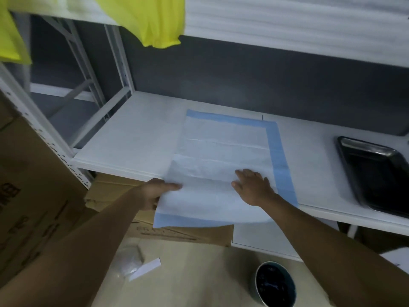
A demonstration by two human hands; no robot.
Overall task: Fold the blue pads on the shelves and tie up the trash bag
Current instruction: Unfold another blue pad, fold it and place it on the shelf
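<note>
On the white shelf, at its front edge:

- Left hand [152,192]: gripped the near-left edge of the pad, thumb lying on top and the other fingers curled beneath the sheet where it overhung the shelf.
- Right hand [254,187]: lay flat on the pad, palm down, fingers straight and slightly spread, pressing the sheet near its right border.
- Blue pad [223,151]: one sheet, white in the middle with blue borders along the far, right and near edges; spread open on the shelf [132,134], creased across, its near end hanging past the front lip.
- Metal tray [376,171]: dark, shiny, on the same shelf to the right, well apart from the pad.
- Cardboard boxes [33,173]: stacked to the left and below the shelf.
- Dark round bin [275,284]: on the floor below the right forearm; contents too dim to tell.
- Yellow cloth [150,18]: hung from the upper shelf at top left.
</note>
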